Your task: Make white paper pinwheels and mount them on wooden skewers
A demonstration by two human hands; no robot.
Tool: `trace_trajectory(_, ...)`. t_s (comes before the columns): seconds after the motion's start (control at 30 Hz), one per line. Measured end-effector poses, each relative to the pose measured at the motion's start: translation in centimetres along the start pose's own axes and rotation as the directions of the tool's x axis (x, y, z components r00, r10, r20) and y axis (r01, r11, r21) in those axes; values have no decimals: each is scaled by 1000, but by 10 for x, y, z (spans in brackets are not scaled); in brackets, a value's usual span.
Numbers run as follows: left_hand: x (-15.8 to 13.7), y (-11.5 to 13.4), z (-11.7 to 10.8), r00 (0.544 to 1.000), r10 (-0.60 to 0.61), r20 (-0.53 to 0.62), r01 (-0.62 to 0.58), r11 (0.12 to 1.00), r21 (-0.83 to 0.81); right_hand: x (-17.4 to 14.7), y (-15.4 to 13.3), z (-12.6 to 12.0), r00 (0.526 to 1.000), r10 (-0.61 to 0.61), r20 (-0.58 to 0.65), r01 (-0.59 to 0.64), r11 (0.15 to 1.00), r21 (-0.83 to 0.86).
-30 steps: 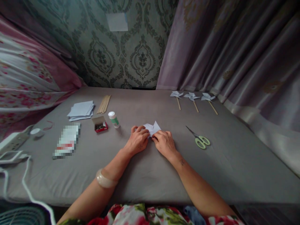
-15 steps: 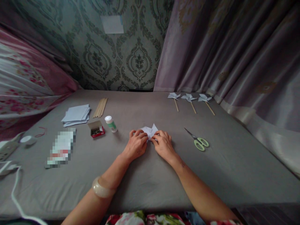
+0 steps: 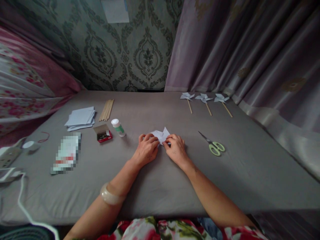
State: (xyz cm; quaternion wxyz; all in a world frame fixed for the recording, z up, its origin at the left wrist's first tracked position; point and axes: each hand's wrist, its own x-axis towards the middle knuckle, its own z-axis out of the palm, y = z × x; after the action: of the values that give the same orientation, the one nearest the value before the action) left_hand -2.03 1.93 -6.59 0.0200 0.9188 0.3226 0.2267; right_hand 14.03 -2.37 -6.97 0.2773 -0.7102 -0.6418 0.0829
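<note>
Between my two hands lies a partly folded white paper point(image 3: 161, 136) with pointed corners, on the grey cloth. My left hand point(image 3: 148, 148) rests on its left side, fingers bent and pressing it. On its right side, my right hand point(image 3: 175, 147) pinches an edge between thumb and fingers. A white bottle with a green label point(image 3: 118, 128) stands to the left of my left hand. Beside the bottle is an opened small red box point(image 3: 104, 135) of small dark metal pieces. Scissors with green handles point(image 3: 213, 145) lie to the right of my right hand.
Three paper pinwheels on sticks point(image 3: 204, 98) lie at the back right. At the back left are a stack of white paper point(image 3: 80, 118) and several wooden sticks point(image 3: 106, 110). A blurred packet point(image 3: 66, 153), a power strip point(image 3: 9, 156) and a white cable point(image 3: 23, 196) are on the left.
The view has tilted slightly down, so everything sits a little higher. My hands stay on the paper; the right fingers have shifted slightly along its edge.
</note>
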Motion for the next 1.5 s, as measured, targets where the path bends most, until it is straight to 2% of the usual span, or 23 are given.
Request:
trace_trajectory(0.47,1,3,0,999,-32,-6,32,999,-20,3,-3,4,999,-4,-42,4,1000,-22)
trace_trajectory(1.33,1,3,-1,999,-33,34,33,999,4,5,-6,5,994,87,-63,-88,996,-20)
trace_trajectory(1.5,1,3,0,999,-27,31,27,1000,3,6,-6,4,992,118,-36,-119,993,-15)
